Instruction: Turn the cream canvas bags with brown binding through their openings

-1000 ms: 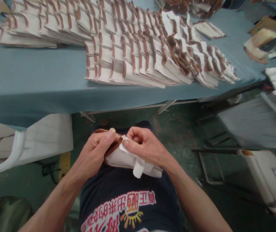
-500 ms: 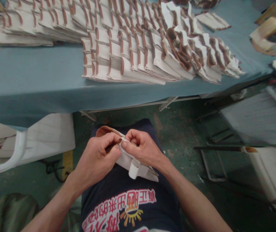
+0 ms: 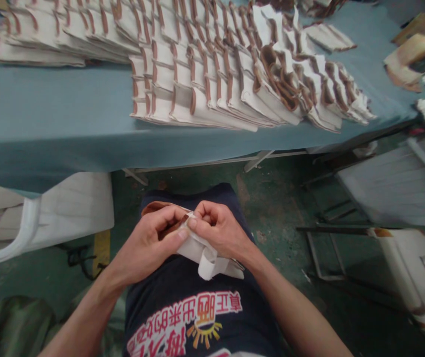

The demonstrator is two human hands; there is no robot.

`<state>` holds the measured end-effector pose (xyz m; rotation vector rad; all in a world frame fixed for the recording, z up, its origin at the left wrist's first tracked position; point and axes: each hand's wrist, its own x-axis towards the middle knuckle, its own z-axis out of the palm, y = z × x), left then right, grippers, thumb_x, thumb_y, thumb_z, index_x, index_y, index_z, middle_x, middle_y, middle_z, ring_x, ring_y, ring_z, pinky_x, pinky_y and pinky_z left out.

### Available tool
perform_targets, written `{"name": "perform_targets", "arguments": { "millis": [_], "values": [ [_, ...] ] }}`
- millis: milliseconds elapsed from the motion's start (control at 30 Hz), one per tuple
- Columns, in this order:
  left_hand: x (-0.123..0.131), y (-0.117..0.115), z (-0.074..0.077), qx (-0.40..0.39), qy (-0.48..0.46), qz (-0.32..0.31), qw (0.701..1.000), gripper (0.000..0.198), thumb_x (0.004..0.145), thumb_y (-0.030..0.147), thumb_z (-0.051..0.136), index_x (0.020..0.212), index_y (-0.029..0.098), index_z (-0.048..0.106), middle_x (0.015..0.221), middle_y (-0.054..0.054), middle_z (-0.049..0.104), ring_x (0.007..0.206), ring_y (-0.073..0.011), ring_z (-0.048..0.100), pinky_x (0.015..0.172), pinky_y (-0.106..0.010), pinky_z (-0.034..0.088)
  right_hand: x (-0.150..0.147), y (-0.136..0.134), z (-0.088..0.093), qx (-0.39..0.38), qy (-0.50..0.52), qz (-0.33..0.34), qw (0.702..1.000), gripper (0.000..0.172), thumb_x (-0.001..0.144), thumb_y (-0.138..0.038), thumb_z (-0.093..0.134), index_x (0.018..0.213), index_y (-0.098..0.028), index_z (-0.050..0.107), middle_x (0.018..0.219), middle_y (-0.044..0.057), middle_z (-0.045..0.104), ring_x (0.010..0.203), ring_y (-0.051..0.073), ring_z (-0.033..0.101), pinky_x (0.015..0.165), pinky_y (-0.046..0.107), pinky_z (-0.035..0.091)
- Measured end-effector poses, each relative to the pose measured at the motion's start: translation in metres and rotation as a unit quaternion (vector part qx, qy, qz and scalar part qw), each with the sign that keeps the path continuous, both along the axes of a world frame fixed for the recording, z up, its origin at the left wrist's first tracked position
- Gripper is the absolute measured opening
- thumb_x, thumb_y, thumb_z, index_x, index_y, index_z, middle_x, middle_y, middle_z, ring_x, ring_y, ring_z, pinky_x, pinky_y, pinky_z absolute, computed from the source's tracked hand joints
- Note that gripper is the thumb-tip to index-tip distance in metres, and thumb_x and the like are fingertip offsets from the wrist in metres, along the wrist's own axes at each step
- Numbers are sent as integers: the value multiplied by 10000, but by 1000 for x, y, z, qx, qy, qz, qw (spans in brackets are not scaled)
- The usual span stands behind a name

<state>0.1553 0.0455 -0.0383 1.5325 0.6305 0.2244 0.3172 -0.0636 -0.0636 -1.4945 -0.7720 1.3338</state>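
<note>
Over my lap, both hands pinch a small sewn piece of off-white fabric with a brown inner side. My left hand grips its left part between thumb and fingers, where the brown side shows. Close beside it, my right hand is closed on the upper edge, thumb against curled fingers. The fingertips of both hands nearly meet. A loose white strip curls down from the piece below my right hand. The fingers hide the exact spot being worked.
Ahead, a table with a blue-green cover carries rows of similar white-and-brown pieces. A white-framed bin with fabric pieces stands at left. Metal frames and a pale box-like object are at right.
My left thumb has straightened and lies closer to my right thumb. The brown end of the piece has shifted slightly left and down. Both hands keep their hold.
</note>
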Motion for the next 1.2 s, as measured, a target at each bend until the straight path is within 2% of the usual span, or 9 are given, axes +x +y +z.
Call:
{"name": "perform_targets", "arguments": {
  "millis": [200,400,567,633,733,900,1033,1133,1200],
  "values": [
    [-2,0,5,-13,-54,-13,998,210,945,350,699,850,168,746,835,-36,716,633,-130,556,540,-204,442,-3,0,18,23,24,13,999,511,825,-652,761,740,-235,479,621,-72,467,554,93,364,506,225,283],
    [3,-12,7,145,-53,31,988,199,948,256,595,797,192,708,694,17,674,556,-123,545,507,-215,418,-10,-3,7,81,-89,15,993,411,957,-582,561,752,-245,444,651,-64,424,601,123,376,580,269,292],
    [15,-32,3,250,-38,123,960,204,891,199,553,717,205,659,641,32,647,557,-132,563,545,-244,426,-17,1,1,95,-171,-25,980,363,1005,-461,364,702,-262,349,629,-50,371,592,147,362,630,324,257],
    [17,-35,0,244,-40,145,958,199,878,204,554,699,210,639,641,30,639,583,-143,569,578,-255,436,-16,4,-1,92,-159,-33,982,354,992,-445,364,689,-263,345,632,-47,365,603,150,363,632,323,267],
    [18,-31,-6,155,-44,154,975,189,873,256,583,704,208,654,668,17,638,624,-161,565,602,-264,445,-15,8,-4,87,-136,-28,987,347,989,-440,388,694,-262,351,644,-50,361,615,144,375,614,299,298],
    [14,-14,-9,81,-49,116,989,228,872,345,647,711,191,699,717,-14,681,632,-169,581,579,-254,458,-11,1,-3,77,-103,-25,991,398,1035,-490,427,717,-258,366,652,-57,369,611,134,374,562,271,304],
    [6,2,2,85,-60,79,991,188,889,306,694,749,188,737,884,-63,775,760,-191,660,647,-247,492,4,-9,8,83,-151,-55,984,343,1069,-440,475,800,-235,536,706,-32,553,666,151,520,636,283,403],
    [4,10,23,96,-56,25,993,160,893,285,695,774,202,764,847,-54,782,702,-180,658,598,-235,496,21,-8,26,202,-239,-69,947,219,1061,-393,531,1032,-219,660,979,59,757,928,213,700,864,340,517],
    [7,12,41,121,-57,-18,991,155,880,260,672,770,216,772,756,-25,758,632,-165,635,559,-224,492,31,-1,41,291,-288,-20,912,248,1034,-413,608,1170,-218,679,1213,114,788,1158,260,721,1039,398,514]
  ]
}}
